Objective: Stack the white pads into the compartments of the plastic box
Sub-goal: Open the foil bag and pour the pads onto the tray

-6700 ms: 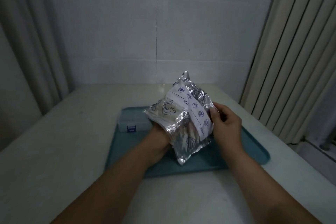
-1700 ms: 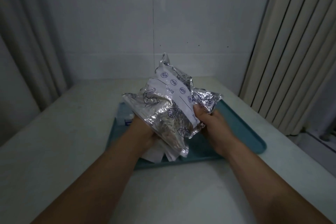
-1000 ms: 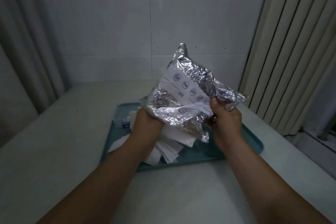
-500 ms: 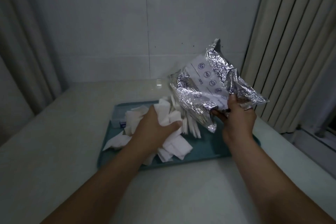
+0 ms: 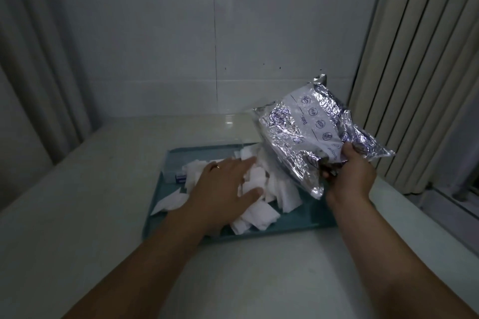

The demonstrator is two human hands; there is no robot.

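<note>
In the head view, you have a teal tray point(image 5: 305, 220) on the pale table point(image 5: 85, 189). On the tray lies a loose heap of white pads point(image 5: 261, 189); they are spread and overlapping, not stacked, and one pad at the left reaches over the tray's left edge. At the far left corner of the tray stands the clear plastic box point(image 5: 178, 163), with a small blue label on its near side. The heap hides a part of it, and you cannot tell from here whether any pad lies in its compartments.

Above the right side of the tray you hold a crumpled foil bag point(image 5: 308, 132), tilted, with its mouth toward the heap. What is inside the bag is not visible.

Your left hand point(image 5: 223, 189) lies flat on top of the heap, with the fingers straight and spread and the palm down; it presses the pads and grips none. It has a ring on one finger. Your right hand point(image 5: 350, 173) is raised above the tray's right edge, and its fingers and thumb pinch the lower part of the bag.
</note>
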